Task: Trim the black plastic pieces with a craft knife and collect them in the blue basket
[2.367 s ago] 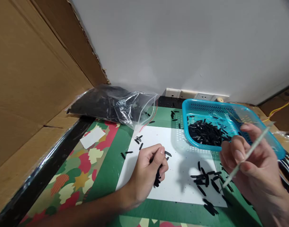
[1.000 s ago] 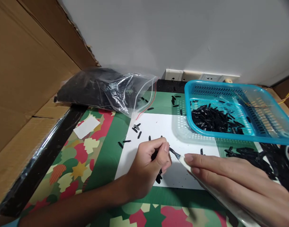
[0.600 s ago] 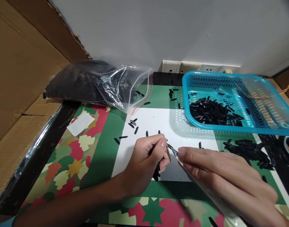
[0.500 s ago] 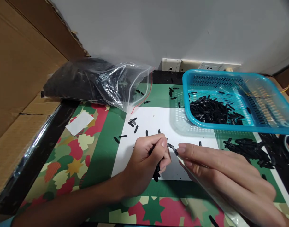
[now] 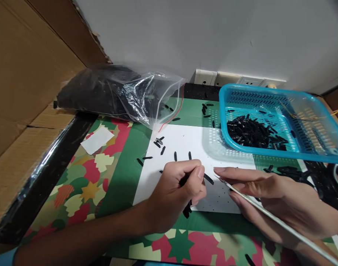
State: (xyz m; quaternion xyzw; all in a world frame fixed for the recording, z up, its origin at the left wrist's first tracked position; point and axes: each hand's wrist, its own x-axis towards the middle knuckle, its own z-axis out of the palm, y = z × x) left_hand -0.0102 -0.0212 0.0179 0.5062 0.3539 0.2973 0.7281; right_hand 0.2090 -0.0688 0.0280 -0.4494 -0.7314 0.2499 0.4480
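My left hand (image 5: 182, 184) is closed in a fist above the white paper (image 5: 147, 184). One slim black piece (image 5: 209, 179) sticks out by its thumb, and more black pieces (image 5: 187, 210) poke out below the fist. My right hand (image 5: 279, 199) pinches a long, thin, white-handled tool (image 5: 268, 213) with a fine, dark pointed tip. That tip is a short way right of the protruding black piece, apart from it. Loose black pieces (image 5: 162, 150) and dark specks lie on the paper around both hands.
A blue plastic basket (image 5: 223, 122) at the right holds a heap of black pieces (image 5: 246, 131). A zip bag (image 5: 116, 92) full of dark material lies at the back left. Black pieces (image 5: 289, 171) are piled beyond my right hand. A cardboard box (image 5: 25, 74) stands at left.
My right hand and the tool have drawn back to the right, away from the black piece at my left hand. That piece now sticks out on its own. The view has shifted slightly.
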